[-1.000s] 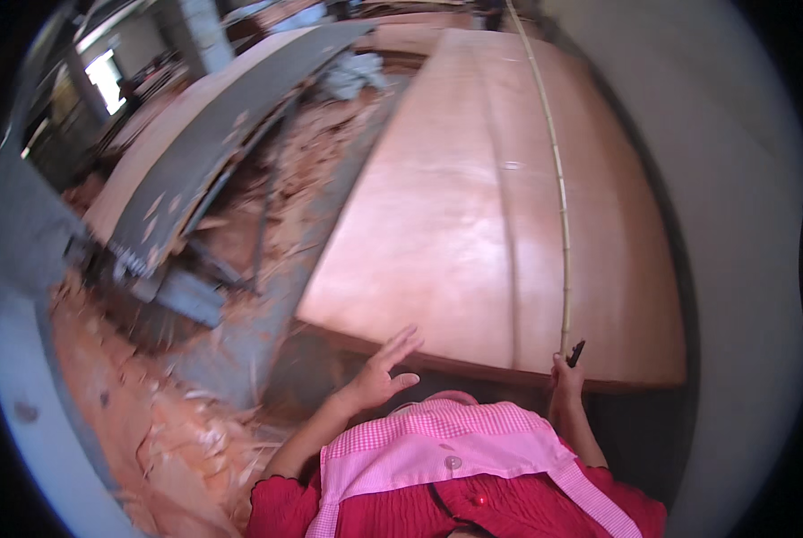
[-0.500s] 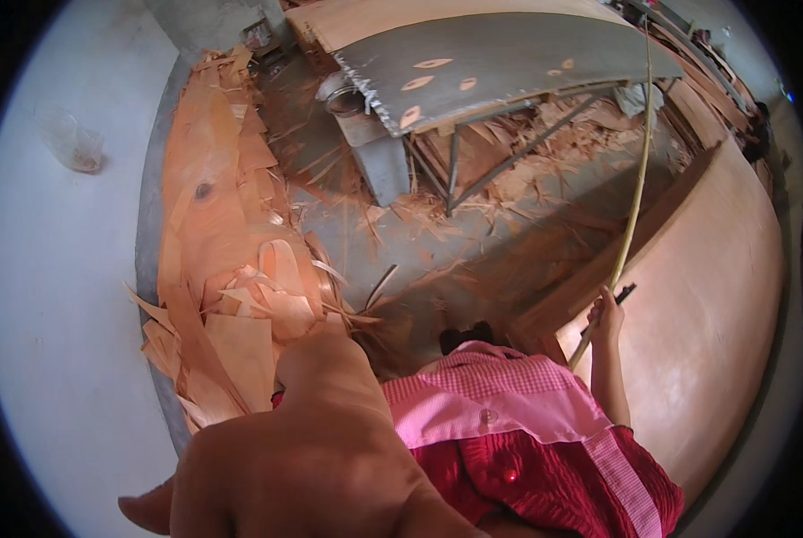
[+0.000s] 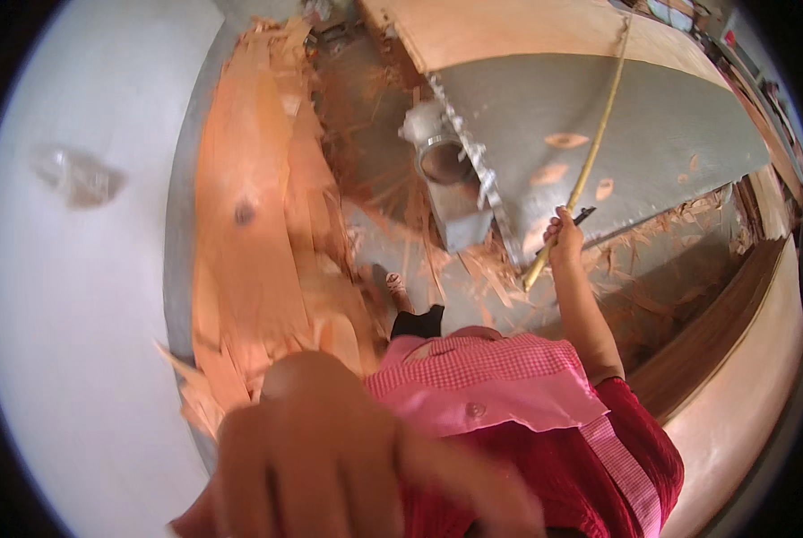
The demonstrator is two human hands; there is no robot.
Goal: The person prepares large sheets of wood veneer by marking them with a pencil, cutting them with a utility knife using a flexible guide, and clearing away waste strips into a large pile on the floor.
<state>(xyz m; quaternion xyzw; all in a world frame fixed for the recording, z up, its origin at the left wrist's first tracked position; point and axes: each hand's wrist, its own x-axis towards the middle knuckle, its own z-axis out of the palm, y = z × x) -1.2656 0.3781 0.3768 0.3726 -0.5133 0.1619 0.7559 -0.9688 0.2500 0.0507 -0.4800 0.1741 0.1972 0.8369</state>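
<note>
In my right hand [image 3: 563,240] is a long, thin yellowish stick [image 3: 604,121], gripped near its lower end. The stick slants up across a grey-topped panel [image 3: 652,125] with pale oval patches. A slim black object [image 3: 585,215] juts from the same hand; its kind is unclear. Very close to the view, at the lower left, my left hand [image 3: 316,444] looms large and blurred. Its fingers are apart, nothing shows in them, and the fingertips run out of the picture.
Long orange-brown veneer sheets [image 3: 245,143] are piled along the left wall. An open round container [image 3: 444,161] stands beside the panel's ragged white edge. Veneer scraps litter the grey floor [image 3: 379,238]. At the right lies a thick stack of large pale sheets [image 3: 751,359].
My right hand has moved forward and left with the stick, from the sheet stack to the grey panel's edge. My left hand has come lower and nearer the view. The view has shifted.
</note>
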